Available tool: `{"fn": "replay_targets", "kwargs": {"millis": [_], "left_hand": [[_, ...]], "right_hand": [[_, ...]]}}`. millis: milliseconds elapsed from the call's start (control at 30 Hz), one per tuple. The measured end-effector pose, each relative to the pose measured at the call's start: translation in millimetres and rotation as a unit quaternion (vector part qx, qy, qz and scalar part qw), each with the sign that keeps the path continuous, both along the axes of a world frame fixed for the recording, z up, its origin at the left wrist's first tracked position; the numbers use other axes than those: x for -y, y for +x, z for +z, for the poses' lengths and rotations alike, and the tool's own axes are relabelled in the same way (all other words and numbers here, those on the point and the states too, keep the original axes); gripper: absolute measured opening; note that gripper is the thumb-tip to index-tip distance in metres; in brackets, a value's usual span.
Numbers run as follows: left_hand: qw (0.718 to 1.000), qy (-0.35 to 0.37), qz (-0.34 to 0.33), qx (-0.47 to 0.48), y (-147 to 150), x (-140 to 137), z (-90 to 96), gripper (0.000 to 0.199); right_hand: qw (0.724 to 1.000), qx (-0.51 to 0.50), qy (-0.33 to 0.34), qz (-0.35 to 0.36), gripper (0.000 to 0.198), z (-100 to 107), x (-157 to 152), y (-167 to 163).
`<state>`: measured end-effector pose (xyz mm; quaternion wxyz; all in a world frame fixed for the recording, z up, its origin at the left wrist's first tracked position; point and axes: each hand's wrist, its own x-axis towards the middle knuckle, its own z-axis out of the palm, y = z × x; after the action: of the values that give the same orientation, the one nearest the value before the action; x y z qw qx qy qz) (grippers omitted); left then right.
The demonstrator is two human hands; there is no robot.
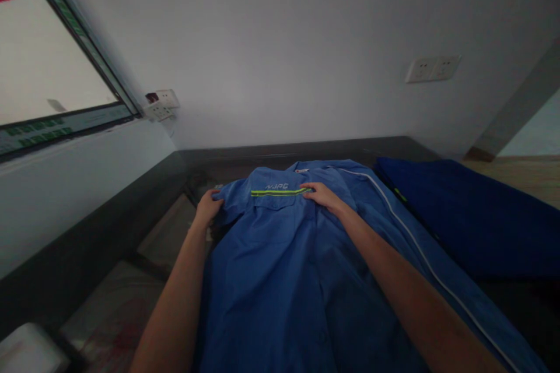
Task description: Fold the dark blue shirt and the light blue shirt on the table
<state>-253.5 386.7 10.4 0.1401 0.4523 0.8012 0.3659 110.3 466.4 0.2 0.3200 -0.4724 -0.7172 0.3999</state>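
Beyond a rounded white object [32, 351] at near left, holds a creased, soft blue shirt [266, 280] spread on a dark surface [65, 256]: pinching sleeve end with left hand [209, 208], and chest at the yellow-green stripe [273, 193] with right hand [322, 195], both nearly closed. Flanked at right by dark-blue cloth [472, 215]; backed by smooth pale wall [280, 70] with sockets [433, 69].
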Motion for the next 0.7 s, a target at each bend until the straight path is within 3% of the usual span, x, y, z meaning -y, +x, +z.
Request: {"fn": "replay_targets", "kwargs": {"millis": [167, 267, 333, 433, 567, 633, 700], "left_hand": [[0.994, 0.037, -0.021, 0.105, 11, 2, 16.0, 0.039], [0.969, 0.078, -0.037, 0.231, 15, 4, 23.6, 0.039], [0.960, 0.104, -0.042, 0.256, 17, 5, 27.3, 0.041], [0.958, 0.195, -0.006, 0.208, 14, 3, 31.0, 0.044], [0.935, 0.341, 0.086, 0.051, 1, -3, 25.3, 0.041], [0.941, 0.323, 0.104, 0.002, -8, -4, 16.8, 0.043], [0.967, 0.232, 0.102, -0.042, -14, -2, 9.3, 0.051]], "right_hand": [[0.998, -0.040, 0.037, 0.010, 0.048, 6, 2, -4], [0.996, -0.078, 0.027, 0.029, 0.055, 9, 5, -6], [0.994, -0.099, 0.021, 0.039, 0.060, 10, 6, -7], [0.992, -0.107, 0.057, 0.027, 0.064, 9, 6, -9], [0.988, -0.079, 0.128, 0.017, 0.061, 0, 5, -15], [0.988, -0.044, 0.146, 0.009, 0.052, -8, 6, -18], [0.987, -0.009, 0.156, -0.025, 0.042, -14, 5, -19]]}}
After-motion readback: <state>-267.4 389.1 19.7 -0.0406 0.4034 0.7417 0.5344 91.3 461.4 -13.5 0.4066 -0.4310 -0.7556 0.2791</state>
